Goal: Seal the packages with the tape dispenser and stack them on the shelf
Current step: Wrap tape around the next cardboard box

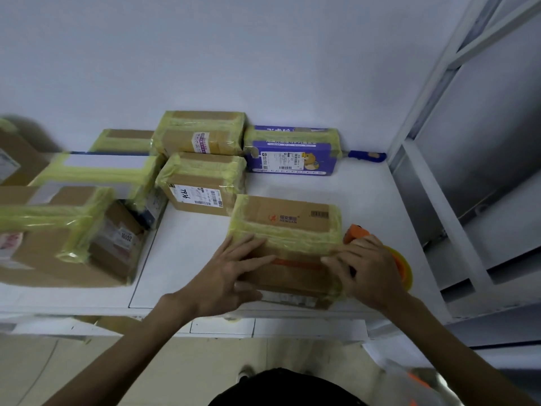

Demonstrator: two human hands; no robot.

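Observation:
A brown cardboard box (288,222) wrapped in yellowish tape lies on the white shelf (181,253), near its front edge. My left hand (231,271) lies on the box's near left corner with fingers spread flat. My right hand (366,271) grips the orange tape dispenser (355,233) with its yellow tape roll (405,268) at the box's right end; its fingers also touch the box's near right edge.
Several taped boxes fill the shelf's back and left: a purple carton (292,153), a labelled box (202,186), one behind it (202,133), a big box (64,232). A blue-handled tool (367,156) lies at the back right. A white upright (421,200) bounds the right.

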